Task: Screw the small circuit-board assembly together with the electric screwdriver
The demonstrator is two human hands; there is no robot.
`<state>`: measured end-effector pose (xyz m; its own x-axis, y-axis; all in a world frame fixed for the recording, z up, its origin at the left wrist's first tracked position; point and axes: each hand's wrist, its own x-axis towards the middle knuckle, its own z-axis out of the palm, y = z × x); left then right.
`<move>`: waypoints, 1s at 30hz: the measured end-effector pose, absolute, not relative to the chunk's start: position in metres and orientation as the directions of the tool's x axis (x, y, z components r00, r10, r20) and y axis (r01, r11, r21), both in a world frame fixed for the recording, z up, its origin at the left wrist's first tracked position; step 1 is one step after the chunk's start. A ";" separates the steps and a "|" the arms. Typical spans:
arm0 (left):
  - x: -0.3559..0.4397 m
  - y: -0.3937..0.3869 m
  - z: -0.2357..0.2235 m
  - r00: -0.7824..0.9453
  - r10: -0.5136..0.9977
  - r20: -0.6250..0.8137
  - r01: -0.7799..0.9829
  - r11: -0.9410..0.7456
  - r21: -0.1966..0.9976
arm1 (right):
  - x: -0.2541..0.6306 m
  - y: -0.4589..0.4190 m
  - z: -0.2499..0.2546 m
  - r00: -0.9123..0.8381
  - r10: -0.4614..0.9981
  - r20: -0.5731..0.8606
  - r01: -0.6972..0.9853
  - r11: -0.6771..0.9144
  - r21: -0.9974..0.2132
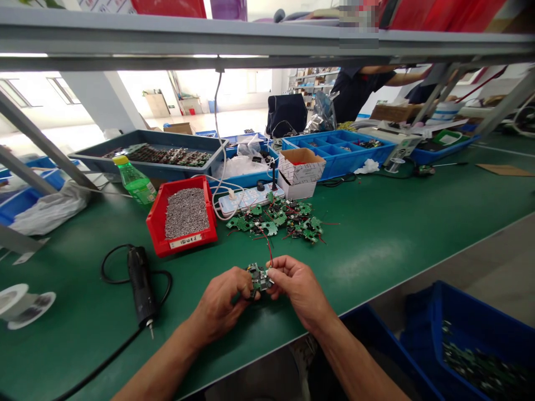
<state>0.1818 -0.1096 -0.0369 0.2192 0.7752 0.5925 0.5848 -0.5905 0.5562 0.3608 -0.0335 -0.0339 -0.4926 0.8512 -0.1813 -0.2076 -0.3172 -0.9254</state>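
small green circuit board [259, 277] pinched between both hands just above the green bench, near its front edge. roughly flat, component side up (dark parts and a connector on top), with a thin red wire [268, 250] rising off its far edge.

The counter [397, 239] is plain dark green. The small circuit board [259, 277] is green with a red wire rising from it, like the heap of green boards [278, 218] threaded with red leads. A red bin [157, 223] holds grey screws [186, 211]; the screwdriver [141, 284] is black, the bottle [134, 181] pale green with a yellow cap, and the crates [468, 320] are blue.
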 end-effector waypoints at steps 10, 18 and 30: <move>0.173 -0.110 -0.019 0.217 0.783 0.583 0.746 -0.519 0.418 | 0.359 -0.035 -0.032 -0.509 0.846 -0.159 -0.204 -0.298 -0.933; 0.138 -0.109 -0.016 -0.134 0.809 0.573 0.729 -0.311 0.609 | 0.365 -0.040 -0.043 -0.660 0.723 0.202 0.273 0.482 -0.832; 0.158 -0.122 -0.042 -0.082 0.824 0.561 0.813 -0.270 0.516 | 0.358 -0.044 -0.054 -0.586 0.788 0.186 0.501 0.533 -0.682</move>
<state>0.1581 -0.1225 -0.0416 -0.0822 0.8238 0.5609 0.8131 -0.2700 0.5157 0.3577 -0.0438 -0.0537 -0.5864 0.7884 0.1860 0.5008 0.5333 -0.6818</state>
